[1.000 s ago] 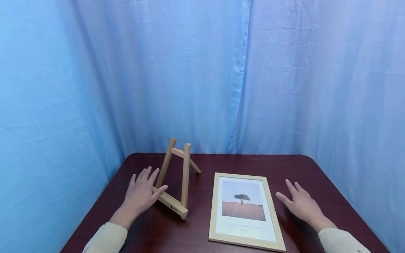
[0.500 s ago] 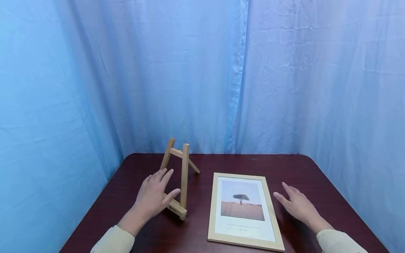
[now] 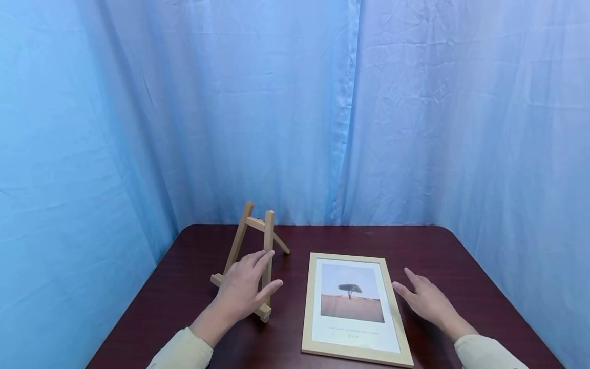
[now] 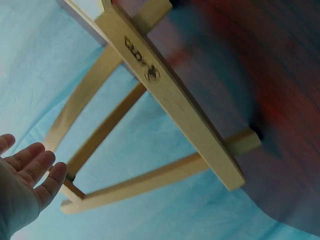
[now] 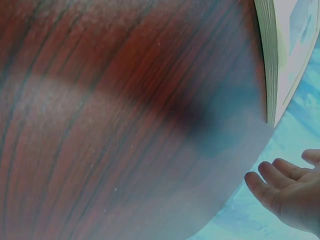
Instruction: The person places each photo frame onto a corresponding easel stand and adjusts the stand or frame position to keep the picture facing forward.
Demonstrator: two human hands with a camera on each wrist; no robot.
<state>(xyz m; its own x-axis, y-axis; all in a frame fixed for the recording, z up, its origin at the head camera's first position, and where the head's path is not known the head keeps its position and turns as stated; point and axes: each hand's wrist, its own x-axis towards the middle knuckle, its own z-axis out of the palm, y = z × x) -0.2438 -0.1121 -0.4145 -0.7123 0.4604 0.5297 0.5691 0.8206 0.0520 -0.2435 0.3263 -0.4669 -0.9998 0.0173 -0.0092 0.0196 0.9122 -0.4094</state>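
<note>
A small wooden easel [image 3: 269, 230] stands on the left half of the table, its lower ledge [image 4: 170, 95] marked with a dark logo in the left wrist view. My left hand [image 3: 244, 287] hovers in front of the easel, fingers spread and holding nothing; in the head view it covers part of the ledge and one leg. A light wooden picture frame [image 3: 352, 348] lies flat to the right, showing a tree picture in a white mat. Just off the frame's right edge is my right hand [image 3: 428, 302], fingers extended, holding nothing. The right wrist view catches the picture frame's side [image 5: 270, 65].
The dark red-brown table [image 3: 369, 238] has rounded far corners. Light blue curtains [image 3: 276, 113] hang behind it and along both sides. A gap of tabletop separates the easel and the picture frame.
My left hand has moved rightward across the front of the easel. My right hand has shifted slightly left, closer to the picture frame. Easel and frame stay in place.
</note>
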